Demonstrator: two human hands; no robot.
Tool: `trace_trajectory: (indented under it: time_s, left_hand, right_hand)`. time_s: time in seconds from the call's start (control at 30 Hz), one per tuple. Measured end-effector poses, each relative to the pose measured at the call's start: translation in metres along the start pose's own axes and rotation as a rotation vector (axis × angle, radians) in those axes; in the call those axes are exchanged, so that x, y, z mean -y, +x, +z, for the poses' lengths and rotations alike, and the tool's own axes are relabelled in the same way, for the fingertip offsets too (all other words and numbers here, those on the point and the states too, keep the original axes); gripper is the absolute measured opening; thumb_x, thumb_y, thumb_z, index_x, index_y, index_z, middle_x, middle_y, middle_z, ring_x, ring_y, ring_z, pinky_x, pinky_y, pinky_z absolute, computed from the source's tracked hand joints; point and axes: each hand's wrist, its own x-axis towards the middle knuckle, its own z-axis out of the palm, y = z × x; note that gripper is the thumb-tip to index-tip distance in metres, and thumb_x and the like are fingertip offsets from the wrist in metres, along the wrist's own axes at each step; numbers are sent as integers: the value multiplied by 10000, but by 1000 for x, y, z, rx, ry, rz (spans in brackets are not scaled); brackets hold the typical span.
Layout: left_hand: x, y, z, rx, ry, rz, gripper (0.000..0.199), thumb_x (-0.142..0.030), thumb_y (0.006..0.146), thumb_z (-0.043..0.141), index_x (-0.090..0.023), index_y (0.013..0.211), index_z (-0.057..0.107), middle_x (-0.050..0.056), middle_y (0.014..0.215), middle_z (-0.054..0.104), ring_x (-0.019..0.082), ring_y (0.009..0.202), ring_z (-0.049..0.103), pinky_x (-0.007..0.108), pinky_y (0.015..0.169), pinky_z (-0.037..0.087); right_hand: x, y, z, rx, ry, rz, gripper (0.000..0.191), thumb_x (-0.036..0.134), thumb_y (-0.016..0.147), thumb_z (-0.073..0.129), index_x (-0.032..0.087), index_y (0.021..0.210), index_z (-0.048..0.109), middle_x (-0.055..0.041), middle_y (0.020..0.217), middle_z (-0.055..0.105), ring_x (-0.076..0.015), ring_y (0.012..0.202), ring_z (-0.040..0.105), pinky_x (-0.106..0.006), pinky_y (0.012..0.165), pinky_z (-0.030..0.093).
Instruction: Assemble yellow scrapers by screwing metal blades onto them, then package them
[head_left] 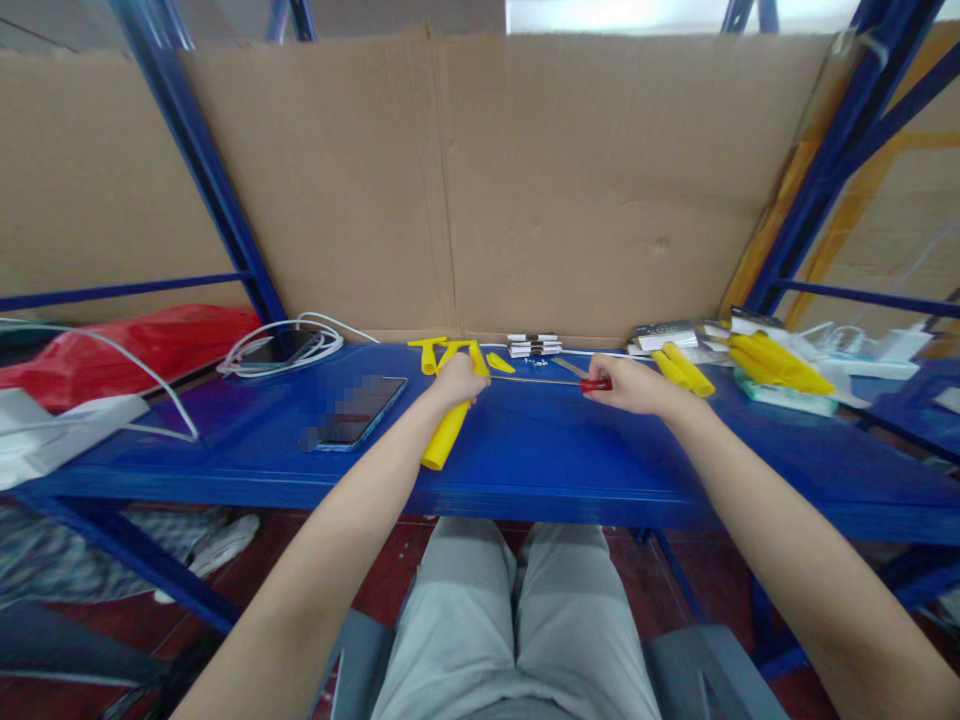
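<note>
My left hand (pixel 460 380) is closed around a yellow plastic handle (pixel 445 440), whose thick round end points down toward the table's front edge. In my right hand (pixel 628 384) is a screwdriver with a red handle (pixel 596 384). Its long thin shaft (pixel 536 380) runs left to the upper part of the yellow handle by my left fingers; whether the tip touches a screw cannot be made out. Just behind lie more T-shaped yellow pieces (pixel 428 354) and a small yellow piece (pixel 500 363). A flat blade (pixel 571 368) lies near my right fingers.
Small stacked black-and-white packs (pixel 534 346) and tiny pieces (pixel 535 363) lie at the back of the blue table (pixel 540 450). A phone (pixel 364 412) lies left, near a coiled white cable (pixel 281 345). Yellow tubes (pixel 684 370) are at right. Cardboard (pixel 600 190) stands behind.
</note>
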Motion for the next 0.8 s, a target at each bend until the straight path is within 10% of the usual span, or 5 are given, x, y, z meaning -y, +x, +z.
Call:
trace_trajectory:
  time_s: [0.8]
  left_hand:
    - [-2, -1, -1, -24, 15, -18, 205, -163, 740, 554, -41, 877, 645, 114, 689, 672, 181, 568, 643, 235, 512, 494]
  right_hand:
    - [4, -2, -5, -51, -20, -34, 92, 292, 746, 589, 209, 733, 552, -23, 695, 645, -158, 605, 557, -250, 551, 337]
